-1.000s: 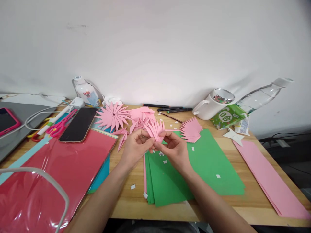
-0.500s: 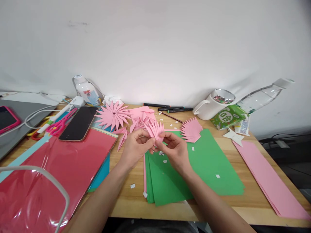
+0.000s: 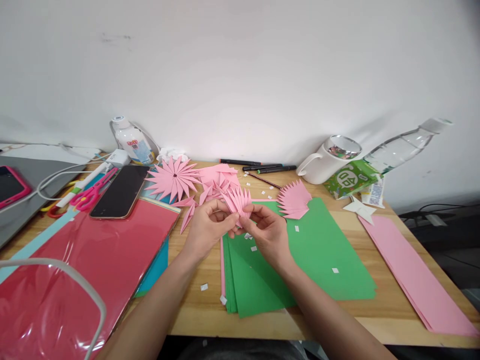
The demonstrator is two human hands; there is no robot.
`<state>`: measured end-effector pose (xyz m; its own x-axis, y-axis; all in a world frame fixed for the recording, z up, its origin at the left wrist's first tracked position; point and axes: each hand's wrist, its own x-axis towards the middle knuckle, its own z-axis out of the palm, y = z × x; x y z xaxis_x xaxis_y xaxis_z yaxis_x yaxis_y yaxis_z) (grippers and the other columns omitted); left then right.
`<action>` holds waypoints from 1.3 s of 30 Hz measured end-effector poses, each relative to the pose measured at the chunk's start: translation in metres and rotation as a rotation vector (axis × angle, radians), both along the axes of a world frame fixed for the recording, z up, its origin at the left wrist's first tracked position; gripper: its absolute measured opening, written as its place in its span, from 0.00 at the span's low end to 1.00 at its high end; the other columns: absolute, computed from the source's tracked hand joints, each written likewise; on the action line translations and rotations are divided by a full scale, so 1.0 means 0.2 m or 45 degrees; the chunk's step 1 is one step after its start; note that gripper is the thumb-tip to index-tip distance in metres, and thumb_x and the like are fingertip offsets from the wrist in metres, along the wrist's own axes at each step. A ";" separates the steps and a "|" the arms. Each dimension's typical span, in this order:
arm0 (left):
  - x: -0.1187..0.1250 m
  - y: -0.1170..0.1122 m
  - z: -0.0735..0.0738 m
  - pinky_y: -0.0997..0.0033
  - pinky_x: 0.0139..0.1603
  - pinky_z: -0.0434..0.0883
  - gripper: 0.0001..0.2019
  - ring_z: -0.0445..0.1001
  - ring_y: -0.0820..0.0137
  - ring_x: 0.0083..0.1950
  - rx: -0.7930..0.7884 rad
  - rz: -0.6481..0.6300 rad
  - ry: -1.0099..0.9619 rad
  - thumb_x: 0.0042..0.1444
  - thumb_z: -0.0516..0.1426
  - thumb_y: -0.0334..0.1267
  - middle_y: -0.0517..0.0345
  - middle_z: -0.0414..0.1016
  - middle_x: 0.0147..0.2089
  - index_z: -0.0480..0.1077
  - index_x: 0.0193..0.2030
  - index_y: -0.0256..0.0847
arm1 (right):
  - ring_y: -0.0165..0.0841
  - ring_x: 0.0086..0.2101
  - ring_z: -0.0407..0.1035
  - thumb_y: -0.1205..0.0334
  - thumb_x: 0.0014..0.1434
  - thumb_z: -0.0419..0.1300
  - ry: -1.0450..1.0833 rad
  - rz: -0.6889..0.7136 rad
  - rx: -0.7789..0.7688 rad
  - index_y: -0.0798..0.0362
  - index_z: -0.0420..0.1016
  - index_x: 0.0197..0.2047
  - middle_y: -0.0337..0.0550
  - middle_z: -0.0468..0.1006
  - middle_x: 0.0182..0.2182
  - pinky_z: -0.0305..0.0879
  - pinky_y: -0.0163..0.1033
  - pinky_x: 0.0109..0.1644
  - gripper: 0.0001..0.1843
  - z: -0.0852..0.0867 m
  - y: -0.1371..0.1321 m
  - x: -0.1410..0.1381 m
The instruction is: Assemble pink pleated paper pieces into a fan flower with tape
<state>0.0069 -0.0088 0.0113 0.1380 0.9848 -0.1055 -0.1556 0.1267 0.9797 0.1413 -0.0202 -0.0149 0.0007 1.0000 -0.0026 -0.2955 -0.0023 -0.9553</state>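
Observation:
Both my hands meet over the middle of the wooden table, pinching a fan of pointed pink paper petals (image 3: 237, 199). My left hand (image 3: 205, 229) grips its left side, fingers curled. My right hand (image 3: 265, 231) pinches its lower right edge with thumb and forefinger. Under my hands lies a stack of green paper sheets (image 3: 318, 250). A finished pink paper flower (image 3: 173, 179) lies behind to the left, a second pink petal fan (image 3: 294, 200) to the right, and loose pink petals (image 3: 188, 216) by my left hand.
A red plastic-wrapped paper pack (image 3: 93, 260), a black phone (image 3: 120, 191) and pink scissors (image 3: 93, 192) lie at left. A white glue bottle (image 3: 131, 141), pens (image 3: 262, 167), a white mug (image 3: 330, 160), a water bottle (image 3: 405, 147) and pink sheets (image 3: 416, 275) sit at back and right.
My hands and the petal fan have stayed almost still; only the fingers have shifted slightly on the paper.

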 end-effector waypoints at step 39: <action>0.00 0.00 0.00 0.76 0.21 0.69 0.10 0.73 0.73 0.20 0.032 -0.017 0.024 0.44 0.64 0.37 0.61 0.74 0.20 0.67 0.26 0.38 | 0.30 0.21 0.72 0.53 0.43 0.72 0.003 -0.020 -0.009 0.52 0.73 0.34 0.35 0.76 0.24 0.75 0.37 0.26 0.19 0.01 -0.01 0.00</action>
